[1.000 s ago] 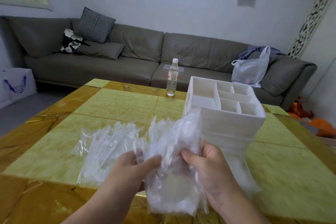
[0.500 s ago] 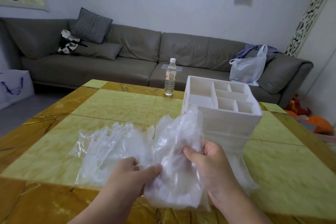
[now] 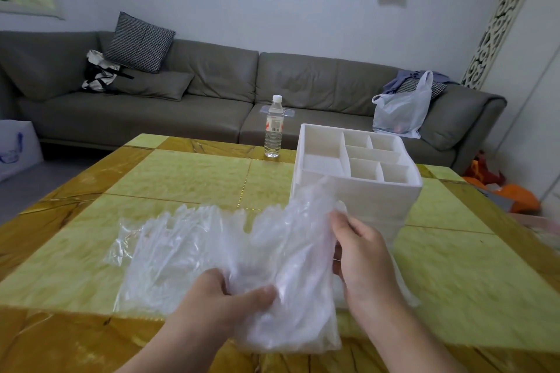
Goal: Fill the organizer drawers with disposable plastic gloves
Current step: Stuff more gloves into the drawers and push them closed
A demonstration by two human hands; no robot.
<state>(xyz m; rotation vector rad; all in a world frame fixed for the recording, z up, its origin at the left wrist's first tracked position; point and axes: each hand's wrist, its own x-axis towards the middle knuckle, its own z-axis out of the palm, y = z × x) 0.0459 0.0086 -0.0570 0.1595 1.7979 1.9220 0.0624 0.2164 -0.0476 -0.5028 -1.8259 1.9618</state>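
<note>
A bunch of clear disposable plastic gloves [image 3: 291, 269] is held up between both hands just above the near table edge. My left hand [image 3: 221, 303] pinches its lower left part with thumb and fingers. My right hand [image 3: 360, 251] grips its right side, close in front of the white organizer [image 3: 357, 191]. More gloves lie spread in a pile [image 3: 169, 245] on the table to the left. The organizer stands on the table's right half, its top compartments bare. A drawer below seems pulled out behind the gloves, mostly hidden.
The yellow-green tiled table [image 3: 188, 172] carries a water bottle [image 3: 274, 127] at its far edge. Behind stands a grey sofa [image 3: 212, 85] with a white plastic bag [image 3: 400, 109] and cushions. Orange items [image 3: 515, 197] lie on the floor at right.
The held bunch of gloves has dropped lower and spread wider between my hands. My right hand has shifted right, nearer the organizer's front.
</note>
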